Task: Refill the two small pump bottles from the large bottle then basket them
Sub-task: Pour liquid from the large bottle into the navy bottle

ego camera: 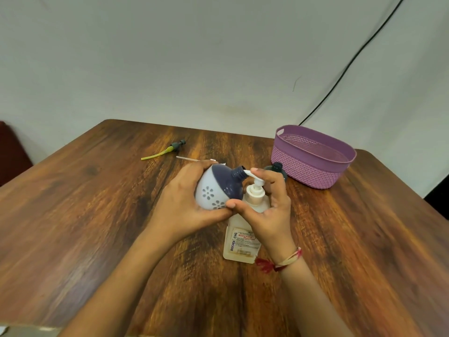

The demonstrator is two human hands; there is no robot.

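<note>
**Refilling, first bottle.** Our left hand [179, 203] holds the small bottle [213, 188] above the worktop [109, 215], fingers [206, 164] curled round its white belly. Its long axis tilts so that the open neck [237, 171] points right, meeting the pump spout [249, 173] of the large bottle [243, 237]. Our right hand [269, 210] wraps the pump, forefinger atop its head, nearer for the press. The basket [303, 171] stands farther right.

This looks like a plain room in a home. A brown wooden desk [97, 215] with round corners stands by a bare, pale wall [194, 57]. A thin black cable [347, 66] runs down that wall. A small purple plastic basket [306, 171] sits on the desk. A large bottle [243, 239] with a hand rub label stands there too. A dark red thing [12, 152] shows at the left edge, but I cannot tell what it is.
</note>
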